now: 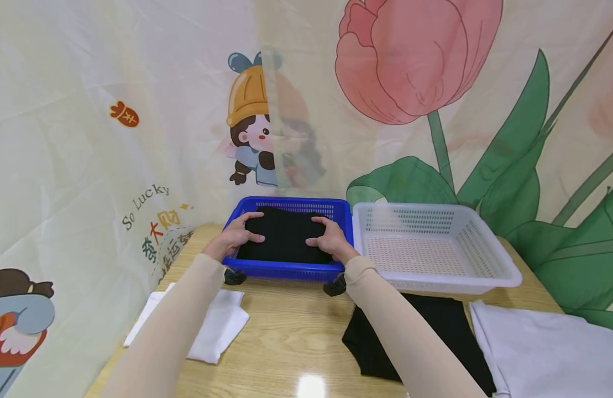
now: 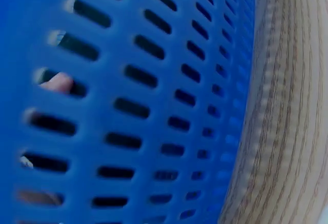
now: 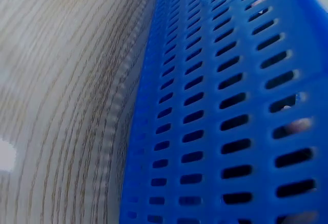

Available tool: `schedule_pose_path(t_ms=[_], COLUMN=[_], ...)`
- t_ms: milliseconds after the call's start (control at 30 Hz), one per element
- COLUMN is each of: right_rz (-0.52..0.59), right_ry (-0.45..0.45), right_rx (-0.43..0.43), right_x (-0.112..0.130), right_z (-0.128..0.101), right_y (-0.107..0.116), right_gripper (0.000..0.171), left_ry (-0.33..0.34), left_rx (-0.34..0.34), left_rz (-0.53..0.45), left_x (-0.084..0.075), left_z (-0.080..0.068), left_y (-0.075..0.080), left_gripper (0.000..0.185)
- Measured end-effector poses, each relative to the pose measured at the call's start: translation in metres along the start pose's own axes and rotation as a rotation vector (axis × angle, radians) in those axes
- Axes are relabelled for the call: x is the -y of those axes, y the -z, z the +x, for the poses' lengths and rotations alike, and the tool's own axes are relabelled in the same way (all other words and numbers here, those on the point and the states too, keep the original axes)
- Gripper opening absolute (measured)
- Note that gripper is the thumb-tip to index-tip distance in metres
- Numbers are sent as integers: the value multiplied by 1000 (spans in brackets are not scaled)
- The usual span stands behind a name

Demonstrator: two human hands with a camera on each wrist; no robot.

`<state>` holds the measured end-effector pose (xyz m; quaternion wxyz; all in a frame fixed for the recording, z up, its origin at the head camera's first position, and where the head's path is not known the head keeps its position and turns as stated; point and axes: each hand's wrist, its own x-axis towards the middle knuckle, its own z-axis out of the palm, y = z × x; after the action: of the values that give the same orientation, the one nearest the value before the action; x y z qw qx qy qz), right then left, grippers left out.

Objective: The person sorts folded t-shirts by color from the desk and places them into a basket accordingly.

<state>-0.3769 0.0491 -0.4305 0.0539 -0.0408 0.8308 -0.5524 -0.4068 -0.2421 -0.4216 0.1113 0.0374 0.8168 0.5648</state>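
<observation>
1. Both grips lie spread and flat: left hand (image 1: 235, 234) and right hand (image 1: 331, 237) press down on the folded black cloth (image 1: 285, 239), seemingly to seat it level.
2. That cloth sits inside the blue basket (image 1: 286, 270), filling its floor.
3. Beside it stands a white basket (image 1: 490, 265); more black fabric (image 1: 435, 326) and white cloth (image 1: 219, 326) wait on the counter (image 1: 286, 331).

A makeshift home-like corner: cartoon curtain (image 1: 112, 110) behind wooden table (image 1: 286, 331).
</observation>
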Motion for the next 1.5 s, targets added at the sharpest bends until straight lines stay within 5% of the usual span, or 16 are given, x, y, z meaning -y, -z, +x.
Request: schedule_pose_path(t_ms=[367, 667, 967, 1267, 1500], right_rz=[-58, -112, -80, -73, -96], right_ry=[-43, -92, -76, 45, 130], right_rx=[4, 59, 217, 248, 208], right_x=[-3, -9, 10, 41, 37], right_z=[7, 6, -20, -79, -141], right_y=[-5, -6, 8, 68, 135], right_gripper=[72, 75, 70, 63, 64], left_ry=[-4, 26, 11, -97, -260], left_rx=[-25, 24, 19, 11, -1], left_rz=[136, 268, 363, 478, 432], left_x=[7, 9, -6, -31, -52], left_z=[5, 5, -6, -41, -84], left_y=[-5, -8, -4, -1, -16], left_gripper=[77, 73, 71, 63, 62])
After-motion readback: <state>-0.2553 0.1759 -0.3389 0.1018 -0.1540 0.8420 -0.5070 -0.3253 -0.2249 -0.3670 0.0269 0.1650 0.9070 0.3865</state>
